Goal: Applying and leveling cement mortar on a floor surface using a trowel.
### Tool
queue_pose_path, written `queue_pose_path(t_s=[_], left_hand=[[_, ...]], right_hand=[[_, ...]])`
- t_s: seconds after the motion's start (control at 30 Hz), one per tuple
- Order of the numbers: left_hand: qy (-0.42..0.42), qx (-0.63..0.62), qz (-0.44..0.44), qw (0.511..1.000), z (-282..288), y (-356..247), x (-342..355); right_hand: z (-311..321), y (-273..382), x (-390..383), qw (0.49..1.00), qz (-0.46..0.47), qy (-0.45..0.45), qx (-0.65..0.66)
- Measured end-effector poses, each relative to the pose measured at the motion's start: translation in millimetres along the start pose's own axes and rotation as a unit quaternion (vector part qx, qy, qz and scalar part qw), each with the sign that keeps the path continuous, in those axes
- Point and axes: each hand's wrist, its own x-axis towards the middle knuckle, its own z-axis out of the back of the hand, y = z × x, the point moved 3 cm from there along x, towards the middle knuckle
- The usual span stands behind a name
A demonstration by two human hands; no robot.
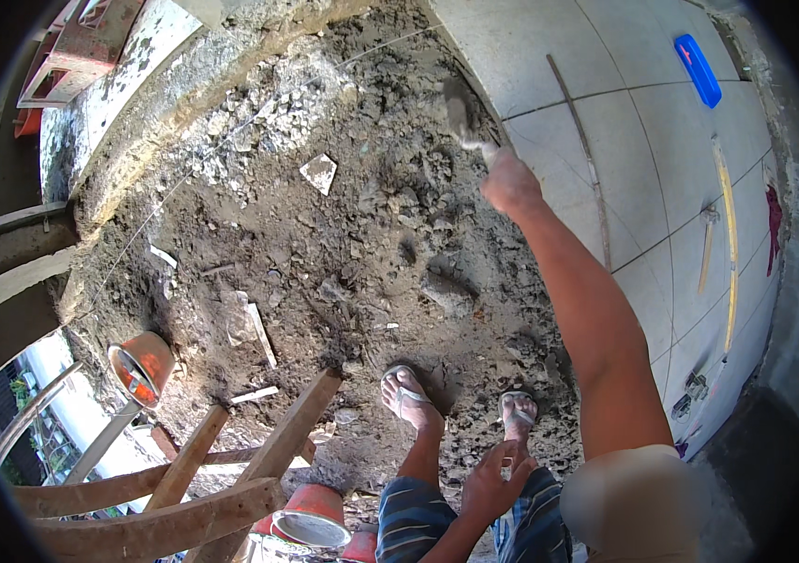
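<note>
While the right hand (512,185) is clamped round the handle of a grey metal trowel (458,106), its blurred blade over rough grey-brown soil (315,239) beside pale square floor tiles (626,192), the left hand (496,483), seemingly empty, hangs loosely parted near the knee. The trowel should feel light and stiff, best held by its handle; no writing on it is legible.

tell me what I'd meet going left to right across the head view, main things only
Orange bucket, pale broken tile piece, trowel blade, right hand, thin dark rod, blue container, dark red cloth.
</note>
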Motion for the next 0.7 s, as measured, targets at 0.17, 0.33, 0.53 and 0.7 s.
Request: queue_pose_path(t_s=[0.17, 0.33, 0.53, 0.7], left_hand=[[-0.024, 0.01, -0.012, 1.0, 10.0, 9.9, 2.6], [-0.031, -0.004, -0.022, 0.999, 13.5, -0.7, 5.9], [-0.052, -0.007, 0.006, 0.999, 19.5, 7.0, 7.4], [-0.055, -0.009, -0.039, 0.998, 8.8, 9.0, 2.9]], right_hand=[[18.9, -22.0, -48.8, 0.991, 0.069, 0.061, -0.094], [-31.7, -69.4, -117.6, 0.997, -0.073, 0.019, -0.031], [-62.6, -26.4, -164.8, 0.997, -0.034, 0.07, 0.009], [-44.3, 26.8, -60.3, 0.996, -0.005, -0.049, 0.076]])
